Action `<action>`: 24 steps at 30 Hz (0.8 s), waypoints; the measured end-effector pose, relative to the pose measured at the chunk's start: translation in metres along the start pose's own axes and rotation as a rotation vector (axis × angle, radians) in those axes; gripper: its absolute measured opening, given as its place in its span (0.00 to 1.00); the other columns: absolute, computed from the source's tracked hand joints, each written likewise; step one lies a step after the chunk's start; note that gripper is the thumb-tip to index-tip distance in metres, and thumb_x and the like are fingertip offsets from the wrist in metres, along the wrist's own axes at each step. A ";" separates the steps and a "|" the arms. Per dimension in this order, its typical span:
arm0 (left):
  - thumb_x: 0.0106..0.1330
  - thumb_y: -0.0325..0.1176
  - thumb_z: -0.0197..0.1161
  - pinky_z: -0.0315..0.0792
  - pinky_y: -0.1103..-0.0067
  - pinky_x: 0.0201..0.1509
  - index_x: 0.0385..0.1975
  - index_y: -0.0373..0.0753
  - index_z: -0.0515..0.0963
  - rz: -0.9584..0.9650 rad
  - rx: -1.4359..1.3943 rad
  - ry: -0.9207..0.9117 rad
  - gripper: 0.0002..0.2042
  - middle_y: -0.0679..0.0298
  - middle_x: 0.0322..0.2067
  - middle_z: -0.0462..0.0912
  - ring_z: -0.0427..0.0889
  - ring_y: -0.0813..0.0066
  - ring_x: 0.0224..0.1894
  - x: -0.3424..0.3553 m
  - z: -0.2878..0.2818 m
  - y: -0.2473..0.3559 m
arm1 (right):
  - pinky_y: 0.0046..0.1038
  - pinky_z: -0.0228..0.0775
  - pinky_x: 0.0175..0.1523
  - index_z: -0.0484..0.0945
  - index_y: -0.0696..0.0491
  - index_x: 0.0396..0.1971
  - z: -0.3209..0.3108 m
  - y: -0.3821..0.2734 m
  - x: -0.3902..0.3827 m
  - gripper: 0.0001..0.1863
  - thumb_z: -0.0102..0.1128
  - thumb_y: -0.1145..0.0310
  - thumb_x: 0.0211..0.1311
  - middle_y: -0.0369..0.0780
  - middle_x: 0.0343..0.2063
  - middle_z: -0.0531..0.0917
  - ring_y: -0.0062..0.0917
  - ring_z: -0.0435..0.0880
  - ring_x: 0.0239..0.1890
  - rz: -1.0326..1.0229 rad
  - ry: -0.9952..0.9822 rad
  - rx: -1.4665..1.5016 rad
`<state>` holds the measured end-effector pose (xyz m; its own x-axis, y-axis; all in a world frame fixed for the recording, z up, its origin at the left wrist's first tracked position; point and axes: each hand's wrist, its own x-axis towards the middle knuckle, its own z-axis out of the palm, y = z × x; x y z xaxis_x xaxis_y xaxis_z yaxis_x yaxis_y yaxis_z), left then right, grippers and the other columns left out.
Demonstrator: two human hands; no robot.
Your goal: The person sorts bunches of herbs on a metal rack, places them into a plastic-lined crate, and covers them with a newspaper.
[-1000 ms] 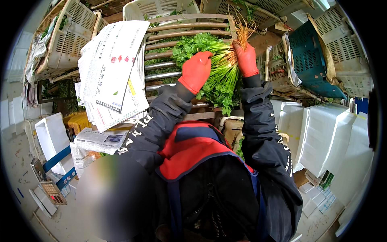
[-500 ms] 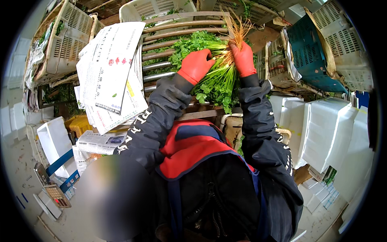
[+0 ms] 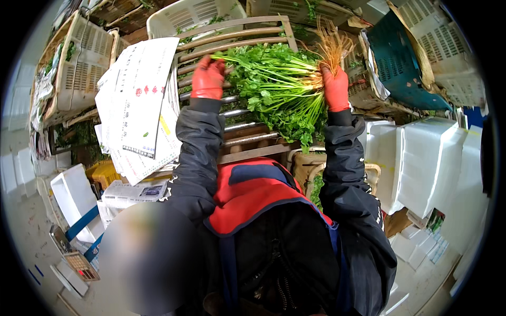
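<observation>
A bunch of rooted, coriander-like greens lies across a slatted rack, its leaves spread to the left and toward me. My right hand, in a red glove, is closed on the root end, where long orange-brown roots stick out past the fingers. At the left side of the rack my red-gloved left hand pinches a thin yellow-green stem between the fingertips. That stem stretches toward the bunch; whether it is still attached cannot be seen.
Stacked white printed sheets lie left of the rack. Plastic crates stand around it: a cream one at left, a white one behind, a teal one at right. White foam boxes sit at lower right.
My left hand has moved left, away from the bunch, and now has a stem in its fingertips. My right hand has shifted slightly right and nearer with the root end; the stems now lie more sideways.
</observation>
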<state>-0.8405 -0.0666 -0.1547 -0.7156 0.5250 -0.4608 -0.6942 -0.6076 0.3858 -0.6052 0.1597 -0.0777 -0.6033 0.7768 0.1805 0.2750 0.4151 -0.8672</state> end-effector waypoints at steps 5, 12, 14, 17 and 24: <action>0.67 0.33 0.50 0.78 0.74 0.29 0.33 0.37 0.67 0.006 0.041 0.099 0.07 0.55 0.28 0.77 0.79 0.62 0.32 0.046 0.011 0.040 | 0.30 0.69 0.41 0.76 0.59 0.38 -0.037 -0.004 -0.010 0.13 0.57 0.66 0.57 0.47 0.31 0.81 0.38 0.80 0.34 0.048 0.043 0.060; 0.65 0.37 0.54 0.77 0.75 0.36 0.36 0.35 0.70 0.142 0.540 -0.350 0.10 0.57 0.30 0.75 0.80 0.65 0.32 -0.024 0.118 -0.073 | 0.26 0.68 0.37 0.77 0.60 0.36 -0.070 -0.008 0.007 0.15 0.56 0.62 0.60 0.42 0.26 0.81 0.22 0.76 0.28 -0.118 0.233 -0.179; 0.65 0.35 0.53 0.78 0.75 0.24 0.38 0.30 0.67 0.049 0.543 -0.479 0.12 0.54 0.29 0.76 0.81 0.62 0.25 -0.057 0.146 -0.104 | 0.26 0.70 0.36 0.78 0.60 0.35 -0.090 -0.069 0.014 0.17 0.56 0.59 0.61 0.44 0.27 0.82 0.24 0.78 0.29 -0.288 0.249 -0.337; 0.66 0.35 0.51 0.76 0.77 0.23 0.37 0.29 0.66 0.019 0.501 -0.638 0.12 0.54 0.30 0.77 0.81 0.64 0.22 -0.096 0.178 -0.107 | 0.29 0.72 0.31 0.77 0.59 0.39 -0.142 -0.111 0.004 0.15 0.51 0.61 0.65 0.45 0.27 0.82 0.28 0.80 0.25 -0.224 0.228 -0.090; 0.66 0.33 0.50 0.78 0.73 0.26 0.39 0.30 0.64 -0.271 0.372 -0.268 0.12 0.51 0.32 0.74 0.82 0.56 0.28 -0.073 0.107 -0.181 | 0.37 0.71 0.39 0.76 0.55 0.42 -0.140 -0.013 0.021 0.16 0.54 0.71 0.52 0.53 0.32 0.79 0.48 0.78 0.34 -0.242 0.363 -0.568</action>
<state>-0.6710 0.0691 -0.1054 -0.4672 0.7975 -0.3816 -0.8027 -0.2016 0.5612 -0.5168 0.2364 0.0022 -0.4369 0.6993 0.5658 0.5718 0.7015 -0.4254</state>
